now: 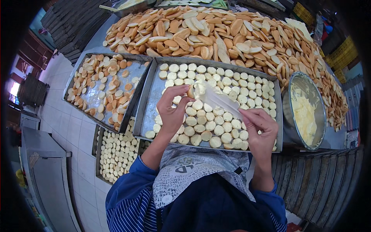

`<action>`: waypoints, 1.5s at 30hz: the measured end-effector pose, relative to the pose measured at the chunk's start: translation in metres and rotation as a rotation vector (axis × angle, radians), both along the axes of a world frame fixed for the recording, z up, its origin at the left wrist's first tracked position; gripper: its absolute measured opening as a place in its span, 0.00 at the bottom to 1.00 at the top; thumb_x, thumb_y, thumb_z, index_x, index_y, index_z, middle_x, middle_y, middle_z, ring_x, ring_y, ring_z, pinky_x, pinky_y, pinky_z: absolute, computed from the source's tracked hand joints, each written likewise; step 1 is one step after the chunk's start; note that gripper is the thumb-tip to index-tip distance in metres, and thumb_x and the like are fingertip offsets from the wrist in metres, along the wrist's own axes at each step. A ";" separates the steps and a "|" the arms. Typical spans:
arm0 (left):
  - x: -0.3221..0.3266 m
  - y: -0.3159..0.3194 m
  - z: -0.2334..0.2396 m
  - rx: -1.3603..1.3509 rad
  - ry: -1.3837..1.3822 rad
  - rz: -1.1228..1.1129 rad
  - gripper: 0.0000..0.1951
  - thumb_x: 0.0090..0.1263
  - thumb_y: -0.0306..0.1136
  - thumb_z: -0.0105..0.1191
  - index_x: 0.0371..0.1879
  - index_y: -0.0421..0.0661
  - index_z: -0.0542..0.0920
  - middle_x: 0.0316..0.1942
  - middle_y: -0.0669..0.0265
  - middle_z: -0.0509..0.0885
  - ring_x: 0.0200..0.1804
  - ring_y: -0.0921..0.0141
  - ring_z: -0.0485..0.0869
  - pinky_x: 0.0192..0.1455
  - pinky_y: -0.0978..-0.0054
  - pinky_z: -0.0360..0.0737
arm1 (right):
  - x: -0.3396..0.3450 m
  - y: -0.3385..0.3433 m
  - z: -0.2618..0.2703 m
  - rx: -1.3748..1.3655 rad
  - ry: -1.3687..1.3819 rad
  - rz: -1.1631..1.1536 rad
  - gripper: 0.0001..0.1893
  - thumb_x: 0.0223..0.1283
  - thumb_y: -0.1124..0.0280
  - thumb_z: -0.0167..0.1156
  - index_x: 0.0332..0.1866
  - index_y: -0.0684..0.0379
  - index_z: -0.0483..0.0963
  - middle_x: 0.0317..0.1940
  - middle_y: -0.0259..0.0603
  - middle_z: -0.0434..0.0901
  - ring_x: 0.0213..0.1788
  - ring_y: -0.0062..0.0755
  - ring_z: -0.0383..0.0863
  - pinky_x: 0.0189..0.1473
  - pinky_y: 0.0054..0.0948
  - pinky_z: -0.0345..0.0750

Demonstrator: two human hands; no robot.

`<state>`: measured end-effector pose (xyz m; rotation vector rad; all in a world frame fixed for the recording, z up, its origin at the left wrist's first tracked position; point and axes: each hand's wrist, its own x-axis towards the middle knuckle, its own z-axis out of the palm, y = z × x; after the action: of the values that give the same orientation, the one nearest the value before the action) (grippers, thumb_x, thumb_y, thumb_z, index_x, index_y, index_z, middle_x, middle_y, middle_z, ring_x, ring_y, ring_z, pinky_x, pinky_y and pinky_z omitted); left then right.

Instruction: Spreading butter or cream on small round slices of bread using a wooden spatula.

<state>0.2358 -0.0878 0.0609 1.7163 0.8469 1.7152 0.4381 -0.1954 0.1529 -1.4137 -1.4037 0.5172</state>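
Between the thumb and fingers of my left hand (pixel 173 107) is a small round bread piece (pixel 190 91), its browned side turned toward me. My right hand (pixel 258 124) grips a translucent plastic spatula (pixel 221 102). Pale cream (pixel 200 88) coats the spatula's tip, which meets the bread piece. Both hands are above a metal baking tray (pixel 146 98) holding rows of small rounds (pixel 210 126) topped with cream. To the right, a tilted steel bowl (pixel 285 111) contains more cream (pixel 304 116). Left of the tray, a second metal tray (pixel 95 94) has loose plain rounds (pixel 114 95) scattered in it.
A large heap of oval bread pieces (pixel 185 34) covers the table's far side. Below on the left, a lower tray (pixel 118 152) carries cream-topped rounds. Stacked trays (pixel 316 177) stand at right; a grey metal cabinet (pixel 49 174) stands on the tiled floor at left.
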 end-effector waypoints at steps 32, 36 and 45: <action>-0.088 0.123 -0.092 -0.527 0.684 0.532 0.05 0.58 0.24 0.57 0.32 0.40 0.82 0.29 0.54 0.85 0.35 0.58 0.85 0.41 0.63 0.80 | 0.069 -0.027 -0.044 -0.103 0.179 -0.226 0.12 0.59 0.81 0.60 0.47 0.62 0.82 0.34 0.34 0.78 0.25 0.13 0.65 0.24 0.14 0.61; -0.088 0.121 -0.088 -0.419 0.731 0.616 0.08 0.58 0.21 0.53 0.36 0.40 0.81 0.31 0.53 0.85 0.37 0.57 0.85 0.42 0.62 0.80 | 0.070 -0.028 -0.047 -0.098 0.191 -0.221 0.12 0.59 0.81 0.60 0.47 0.62 0.82 0.35 0.34 0.79 0.24 0.13 0.64 0.23 0.14 0.60; -0.181 0.146 -0.055 -0.280 0.792 0.673 0.12 0.58 0.24 0.56 0.40 0.48 0.83 0.39 0.56 0.85 0.40 0.56 0.84 0.41 0.61 0.79 | 0.076 -0.028 -0.052 -0.117 0.203 -0.240 0.12 0.61 0.76 0.60 0.49 0.63 0.80 0.37 0.31 0.78 0.21 0.10 0.61 0.21 0.13 0.57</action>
<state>0.0552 0.0583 0.0055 2.0466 2.0959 1.1168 0.5140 -0.2232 0.1008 -1.5524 -1.0409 0.5754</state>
